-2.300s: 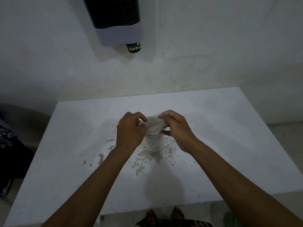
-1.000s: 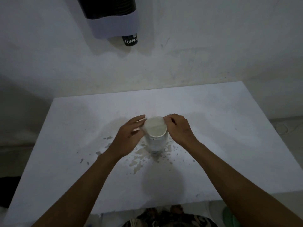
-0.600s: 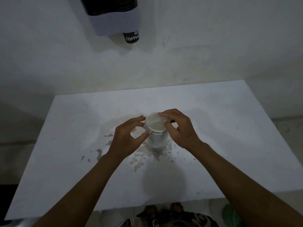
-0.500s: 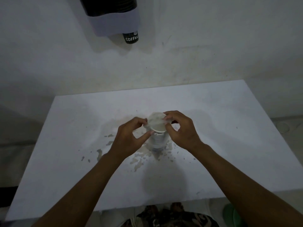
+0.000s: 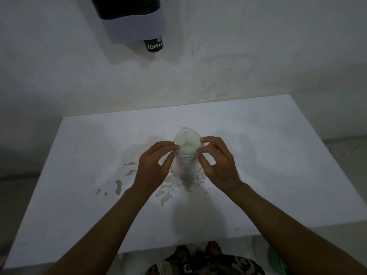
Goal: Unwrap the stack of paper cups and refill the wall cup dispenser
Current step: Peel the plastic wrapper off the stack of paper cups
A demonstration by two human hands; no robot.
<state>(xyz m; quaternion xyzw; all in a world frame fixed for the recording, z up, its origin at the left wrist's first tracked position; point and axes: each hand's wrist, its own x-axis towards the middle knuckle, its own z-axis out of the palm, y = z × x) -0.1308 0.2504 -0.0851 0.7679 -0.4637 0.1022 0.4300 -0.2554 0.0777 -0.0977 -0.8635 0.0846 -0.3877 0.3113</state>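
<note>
A stack of paper cups (image 5: 186, 163) in thin clear plastic wrap stands upright in the middle of the white table (image 5: 278, 175); I look down into the white top cup. My left hand (image 5: 154, 167) pinches the wrap at the left side of the stack's top rim. My right hand (image 5: 217, 161) pinches the wrap at the right side of the rim. A flap of wrap sticks up behind the rim. On the wall above hangs the cup dispenser (image 5: 131, 18), dark tube over a pale base, with a black cup (image 5: 154, 45) marked COFFEE poking out below.
Chipped, stained patches (image 5: 164, 191) mark the tabletop around the stack's foot. The table's back edge meets the wall under the dispenser. A green object (image 5: 276, 261) lies on the floor at the lower right.
The wrap that was bunched over the stack's top now lies open around the rim, showing the top cup's inside. Both hands have stayed at the rim, shifting their pinch slightly.
</note>
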